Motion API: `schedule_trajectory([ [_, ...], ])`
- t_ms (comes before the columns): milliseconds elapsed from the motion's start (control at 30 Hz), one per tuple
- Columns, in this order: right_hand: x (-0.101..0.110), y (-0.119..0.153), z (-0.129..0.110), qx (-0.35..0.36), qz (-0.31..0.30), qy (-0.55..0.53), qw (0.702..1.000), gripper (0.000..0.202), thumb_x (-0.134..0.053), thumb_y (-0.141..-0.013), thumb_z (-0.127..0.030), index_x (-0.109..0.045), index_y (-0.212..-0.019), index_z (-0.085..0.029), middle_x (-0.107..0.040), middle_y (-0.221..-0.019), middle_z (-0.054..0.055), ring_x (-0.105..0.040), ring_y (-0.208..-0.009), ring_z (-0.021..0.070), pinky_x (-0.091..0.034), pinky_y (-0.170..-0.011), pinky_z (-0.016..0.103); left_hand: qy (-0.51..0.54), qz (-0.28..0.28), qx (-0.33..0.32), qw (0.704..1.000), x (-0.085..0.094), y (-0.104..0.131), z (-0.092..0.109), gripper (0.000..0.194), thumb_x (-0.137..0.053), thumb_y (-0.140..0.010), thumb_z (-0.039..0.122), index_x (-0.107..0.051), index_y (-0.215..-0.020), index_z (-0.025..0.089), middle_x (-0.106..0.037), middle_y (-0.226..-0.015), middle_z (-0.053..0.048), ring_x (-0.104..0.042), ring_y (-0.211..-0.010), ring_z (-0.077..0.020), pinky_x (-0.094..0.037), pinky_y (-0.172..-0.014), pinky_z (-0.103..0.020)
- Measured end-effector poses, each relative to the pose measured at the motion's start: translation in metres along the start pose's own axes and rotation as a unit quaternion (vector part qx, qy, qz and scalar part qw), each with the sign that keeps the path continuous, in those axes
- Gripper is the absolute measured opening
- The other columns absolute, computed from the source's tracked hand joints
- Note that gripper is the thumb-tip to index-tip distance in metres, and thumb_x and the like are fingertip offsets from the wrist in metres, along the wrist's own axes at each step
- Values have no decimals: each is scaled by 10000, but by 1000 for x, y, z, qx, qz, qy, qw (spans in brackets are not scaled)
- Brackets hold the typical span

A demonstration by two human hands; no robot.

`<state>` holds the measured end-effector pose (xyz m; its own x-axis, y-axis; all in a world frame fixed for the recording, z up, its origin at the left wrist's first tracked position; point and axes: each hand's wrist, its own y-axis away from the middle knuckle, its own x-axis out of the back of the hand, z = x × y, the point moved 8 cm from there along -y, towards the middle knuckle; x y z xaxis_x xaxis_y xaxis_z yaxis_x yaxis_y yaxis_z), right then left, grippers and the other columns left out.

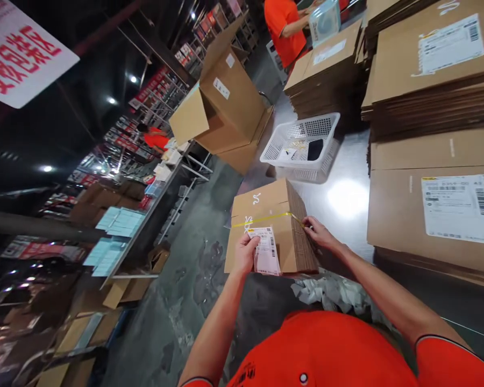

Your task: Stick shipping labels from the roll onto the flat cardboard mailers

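Note:
A bundle of flat folded cardboard boxes (276, 247) lies at the near corner of the metal table, with a thin yellow strap (266, 219) running across its top. My left hand (247, 251) is at the bundle's left part, its thumb and fingers closed on a white printed shipping label (266, 258). The label lies over the top box, below the strap. At the bundle's right side, my right hand (318, 233) pinches the yellow strap where it goes over the edge. Part of that hand's fingers is hidden.
A white perforated basket (328, 148) with a dark item and papers stands beyond the bundle. Tall stacks of flat labelled cartons (395, 204) line the right side. A large open carton (242, 102) sits at the table's far left edge. A co-worker (284, 27) holds a clear bin.

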<state>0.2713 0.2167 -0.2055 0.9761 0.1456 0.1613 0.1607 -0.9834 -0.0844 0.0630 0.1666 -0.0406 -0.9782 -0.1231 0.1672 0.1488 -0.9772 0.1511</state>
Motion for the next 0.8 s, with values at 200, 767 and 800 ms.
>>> schedule_trajectory([
  [200, 0, -3, 3, 15, 68, 141, 988, 290, -364, -795, -88, -553, -985, -199, -590, -988, 74, -544, -959, 207, -448, -894, 336, 30, -9, 11, 999, -6, 1, -4, 379, -812, -579, 395, -704, -831, 133, -731, -739, -42, -679, -700, -208, -512, -679, -305],
  [767, 4, -5, -2, -38, 72, 192, 978, 282, -311, -906, -191, -580, -993, -194, -593, -1046, 111, -524, -1043, 234, -425, -929, 356, 63, -10, -11, 998, -1, -1, 0, 355, -818, -561, 391, -716, -793, 144, -730, -744, -40, -653, -679, -179, -491, -686, -289],
  [800, 2, -7, 2, -45, 70, 198, 977, 291, -304, -912, -188, -577, -1014, -192, -587, -1063, 113, -514, -1050, 235, -416, -934, 354, 66, -10, -9, 998, 0, -1, -1, 356, -817, -564, 390, -717, -800, 143, -732, -750, -41, -654, -681, -178, -493, -690, -291],
])
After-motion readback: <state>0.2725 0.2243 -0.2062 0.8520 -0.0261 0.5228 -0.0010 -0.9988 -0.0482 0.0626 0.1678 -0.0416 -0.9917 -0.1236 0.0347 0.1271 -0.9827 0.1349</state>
